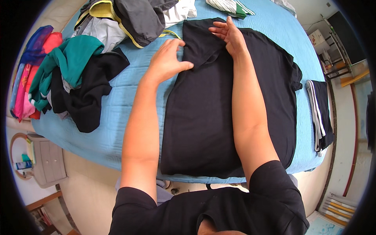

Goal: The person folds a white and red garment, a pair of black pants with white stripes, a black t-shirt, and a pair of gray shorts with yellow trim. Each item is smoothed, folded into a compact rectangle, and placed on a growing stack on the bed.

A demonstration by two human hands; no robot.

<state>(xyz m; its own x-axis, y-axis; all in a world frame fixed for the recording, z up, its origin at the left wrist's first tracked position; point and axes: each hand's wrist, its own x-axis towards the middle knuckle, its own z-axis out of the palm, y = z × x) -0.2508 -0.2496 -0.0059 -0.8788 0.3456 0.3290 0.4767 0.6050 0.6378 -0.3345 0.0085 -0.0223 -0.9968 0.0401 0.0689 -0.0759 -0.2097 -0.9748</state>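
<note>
A large black T-shirt (199, 121) lies spread on the bed in front of me, its hem toward me. Its upper left part, apparently a sleeve, is turned inward over the body of the shirt. At that left edge is my left hand (168, 60), thumb and fingers apart, the thumb tip resting at the edge of the cloth. My right hand (232, 37) is over the top of the shirt, palm turned leftward, fingers stretched out and holding nothing. My right forearm crosses above the shirt and hides part of its middle.
A light blue quilted cover (129, 105) lies under everything. Heaped clothes, including a green garment (74, 58) and dark grey one (141, 19), fill the far left. A folded black-and-white garment (322, 113) lies at the right edge. A grey drawer cabinet (47, 160) stands lower left.
</note>
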